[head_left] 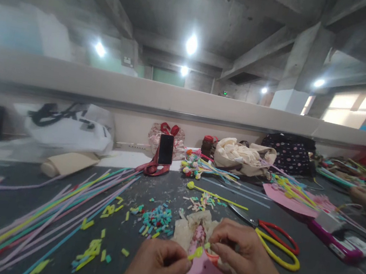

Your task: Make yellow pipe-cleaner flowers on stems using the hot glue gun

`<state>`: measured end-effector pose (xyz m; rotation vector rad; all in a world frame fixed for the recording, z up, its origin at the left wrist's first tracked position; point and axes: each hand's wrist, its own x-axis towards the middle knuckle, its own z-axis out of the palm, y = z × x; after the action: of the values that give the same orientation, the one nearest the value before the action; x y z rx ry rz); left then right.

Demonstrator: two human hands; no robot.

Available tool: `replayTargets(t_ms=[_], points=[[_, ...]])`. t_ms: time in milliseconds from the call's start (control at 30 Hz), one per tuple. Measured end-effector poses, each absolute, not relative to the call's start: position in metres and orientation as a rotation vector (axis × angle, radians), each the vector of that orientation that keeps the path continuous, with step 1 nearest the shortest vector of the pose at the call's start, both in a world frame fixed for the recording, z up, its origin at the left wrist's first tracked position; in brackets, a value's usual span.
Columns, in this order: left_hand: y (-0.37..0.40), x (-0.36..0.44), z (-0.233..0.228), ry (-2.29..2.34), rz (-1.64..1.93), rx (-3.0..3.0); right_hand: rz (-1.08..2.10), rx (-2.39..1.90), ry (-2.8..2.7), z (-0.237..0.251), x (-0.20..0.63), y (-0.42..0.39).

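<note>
My left hand is closed in a pinch on a yellow-green fuzzy piece, its thumb and forefinger together. Opposite it, my right hand pinches a small yellow-green bit very close to that piece; whether the two touch I cannot tell. Beneath both hands lies a pink glue gun with an orange trigger, resting on a crumpled, stained beige sheet. My fingers hide part of the gun.
Red-and-yellow-handled scissors lie right of my hands. Short cut pieces are heaped to the left, beside long coloured stems. A yellow stem, a phone and bags stand farther back. Another person's hand shows at right.
</note>
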<state>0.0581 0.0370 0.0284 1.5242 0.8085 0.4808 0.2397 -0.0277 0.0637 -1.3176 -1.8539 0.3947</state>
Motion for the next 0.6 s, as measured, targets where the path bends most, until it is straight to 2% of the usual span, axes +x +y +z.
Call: replayTargets(t_ms=[267, 600], points=[[0.033, 0.063, 0.034, 0.966, 0.512, 1.852, 0.326, -1.264, -2.039, 0.061, 0.238, -0.028], [0.031, 0.061, 0.04, 0.975, 0.503, 1.926, 0.211, -1.292, -2.166, 0.059, 0.238, -0.029]])
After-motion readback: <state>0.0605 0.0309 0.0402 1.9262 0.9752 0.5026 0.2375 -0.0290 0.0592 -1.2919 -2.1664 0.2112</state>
